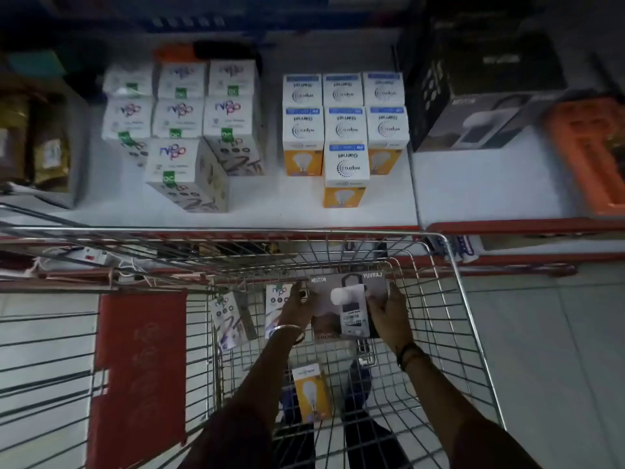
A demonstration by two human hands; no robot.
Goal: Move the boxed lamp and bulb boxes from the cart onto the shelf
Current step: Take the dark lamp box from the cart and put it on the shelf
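Two hands grip the boxed lamp [348, 306] inside the wire cart [449, 299]: our left hand [297, 308] clasps its left edge, our right hand [389, 314] its right edge. One orange bulb box [311, 390] and two white bulb boxes [233, 318] lie in the cart basket. Ahead, the white shelf [473, 184] holds rows of bulb boxes and another lamp box [480, 123]. We judge the lamp could catch the cart's front rim when lifted, or topple the nearest stacked bulb box [345, 174].

Both arms reach forward, left grip [297, 308] and right grip [385, 311] clasped (bangled wrists).
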